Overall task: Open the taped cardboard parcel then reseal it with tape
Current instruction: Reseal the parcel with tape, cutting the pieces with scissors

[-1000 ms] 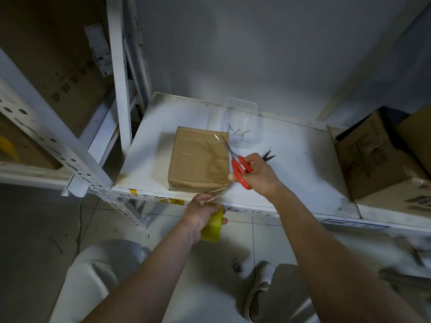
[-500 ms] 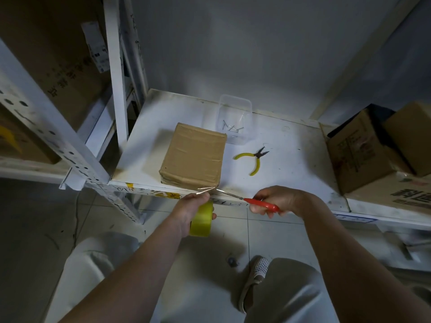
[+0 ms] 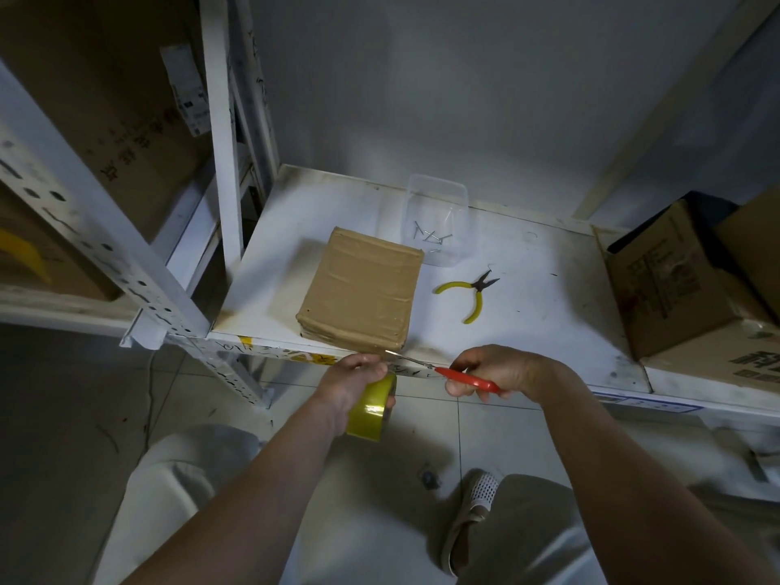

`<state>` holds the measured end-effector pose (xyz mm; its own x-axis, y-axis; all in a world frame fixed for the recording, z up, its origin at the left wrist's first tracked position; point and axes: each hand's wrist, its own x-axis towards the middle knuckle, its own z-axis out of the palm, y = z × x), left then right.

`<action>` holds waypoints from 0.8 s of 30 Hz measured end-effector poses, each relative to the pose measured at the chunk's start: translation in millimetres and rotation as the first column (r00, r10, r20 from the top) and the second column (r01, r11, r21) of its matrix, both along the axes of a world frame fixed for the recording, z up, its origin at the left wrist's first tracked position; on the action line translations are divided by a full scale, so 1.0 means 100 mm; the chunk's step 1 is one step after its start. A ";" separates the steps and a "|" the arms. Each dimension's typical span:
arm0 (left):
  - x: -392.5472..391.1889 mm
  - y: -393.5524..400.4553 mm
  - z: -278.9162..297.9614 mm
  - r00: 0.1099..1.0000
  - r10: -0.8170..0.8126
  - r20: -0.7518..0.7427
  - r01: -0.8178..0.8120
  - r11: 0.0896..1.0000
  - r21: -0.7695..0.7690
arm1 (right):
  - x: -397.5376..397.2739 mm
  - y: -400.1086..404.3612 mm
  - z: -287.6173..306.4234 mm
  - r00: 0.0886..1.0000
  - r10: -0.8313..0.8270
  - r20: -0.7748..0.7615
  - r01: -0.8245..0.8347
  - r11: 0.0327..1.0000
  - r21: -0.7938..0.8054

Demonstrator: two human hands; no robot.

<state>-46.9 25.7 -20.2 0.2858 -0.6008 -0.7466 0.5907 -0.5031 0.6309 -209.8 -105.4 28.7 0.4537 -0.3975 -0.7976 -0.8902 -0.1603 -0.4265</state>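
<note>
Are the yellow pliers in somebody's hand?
No, the yellow pliers lie alone on the white shelf, beside the cardboard parcel.

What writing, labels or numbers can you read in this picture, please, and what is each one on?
Nothing reads clearly.
Left box: dark printed characters, too blurred and tilted to read.
White label on that box: print too small.
Right boxes: faint print and large dark characters, cut off and blurred.
Shelf front edge: scribbles, illegible.

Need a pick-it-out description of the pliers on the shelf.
On the white shelf, look right of the parcel and just in front of the clear tub of nails. The pliers lie flat there, alone: black nose, curved yellow handles, unlike the red-handled scissors in the right hand.
</note>
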 end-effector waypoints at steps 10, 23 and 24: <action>0.06 -0.03 -0.05 0.994 -0.082 0.078 0.080 0.996 0.032 | 0.09 0.02 -0.03 1.000 0.026 0.010 -0.026 1.000 -0.004; 0.06 -0.01 -0.04 0.994 -0.101 0.049 0.100 0.995 0.030 | 0.21 0.02 -0.06 0.996 -0.038 0.085 0.038 0.999 -0.002; 0.06 -0.01 -0.03 0.994 -0.097 0.042 0.095 0.995 0.027 | 0.21 0.02 -0.06 0.996 -0.036 0.087 0.036 0.999 -0.002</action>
<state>-41.1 24.6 -23.0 0.2600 -0.6081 -0.7501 0.5114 -0.5722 0.6412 -188.4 -103.3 23.1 0.5063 -0.4178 -0.7544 -0.8552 -0.1310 -0.5015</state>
